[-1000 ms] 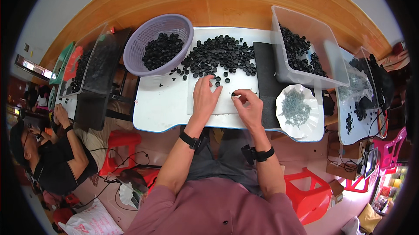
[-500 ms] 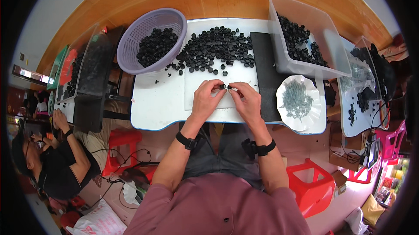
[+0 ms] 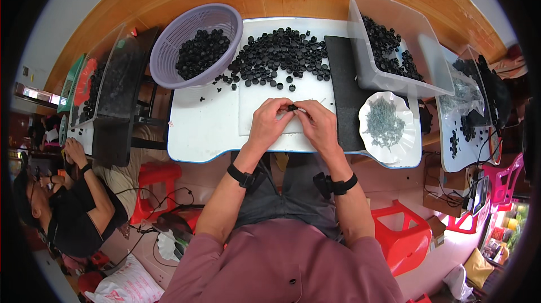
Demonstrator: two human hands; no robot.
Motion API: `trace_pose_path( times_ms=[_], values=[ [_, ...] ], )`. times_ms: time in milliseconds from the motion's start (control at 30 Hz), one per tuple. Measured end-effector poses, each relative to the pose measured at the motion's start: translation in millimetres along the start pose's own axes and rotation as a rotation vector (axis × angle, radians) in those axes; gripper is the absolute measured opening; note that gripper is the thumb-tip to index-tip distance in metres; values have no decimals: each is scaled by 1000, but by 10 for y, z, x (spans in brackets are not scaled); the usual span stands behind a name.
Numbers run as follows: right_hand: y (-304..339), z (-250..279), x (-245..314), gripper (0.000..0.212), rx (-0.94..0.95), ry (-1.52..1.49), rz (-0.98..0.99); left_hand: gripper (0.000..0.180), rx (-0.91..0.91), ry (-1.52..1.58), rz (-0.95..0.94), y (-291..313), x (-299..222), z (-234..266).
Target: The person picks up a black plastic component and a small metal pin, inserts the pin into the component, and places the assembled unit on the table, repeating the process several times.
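Note:
My left hand (image 3: 269, 121) and my right hand (image 3: 319, 123) meet over a white board (image 3: 253, 103) at the middle of the table. Between the fingertips of both is a small black round part (image 3: 291, 108), mostly covered by the fingers. Whether it is one piece or two pressed together I cannot make out. Beyond my hands spreads a heap of black round caps (image 3: 282, 55), with a few loose ones at its near edge. To the right, a white scalloped dish (image 3: 407, 112) holds a pile of thin greyish-green pieces (image 3: 385, 123).
A purple basket (image 3: 163, 58) of black parts stands at the back left. A clear bin (image 3: 394, 83) with more sits at the back right, beside a black mat (image 3: 345, 94). Red stools (image 3: 401, 241) stand near the table. Another person (image 3: 84, 201) works at the left.
My fingertips have come together; the two black pieces, held apart before, now meet as one dark shape between them. The view has shifted slightly.

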State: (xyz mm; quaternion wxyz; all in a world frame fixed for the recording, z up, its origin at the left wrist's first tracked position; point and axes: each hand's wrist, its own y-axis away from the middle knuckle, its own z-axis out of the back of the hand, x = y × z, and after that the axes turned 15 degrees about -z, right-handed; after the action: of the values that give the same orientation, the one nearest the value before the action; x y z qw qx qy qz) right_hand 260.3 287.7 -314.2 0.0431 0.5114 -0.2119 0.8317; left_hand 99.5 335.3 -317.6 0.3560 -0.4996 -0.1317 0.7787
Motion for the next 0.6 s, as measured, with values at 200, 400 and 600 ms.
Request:
trace_pose_path(
  times_ms=[200, 400, 600],
  values=[
    [20, -7, 32, 17, -8, -6, -56, 29, 13, 42, 27, 20, 48, 15],
    [23, -2, -48, 18, 3, -57, -71, 28, 14, 96, 73, 18, 84, 12],
    [31, 4, -35, 18, 18, -90, -165, 30, 29, 150, 110, 2, 74, 35]
  ],
)
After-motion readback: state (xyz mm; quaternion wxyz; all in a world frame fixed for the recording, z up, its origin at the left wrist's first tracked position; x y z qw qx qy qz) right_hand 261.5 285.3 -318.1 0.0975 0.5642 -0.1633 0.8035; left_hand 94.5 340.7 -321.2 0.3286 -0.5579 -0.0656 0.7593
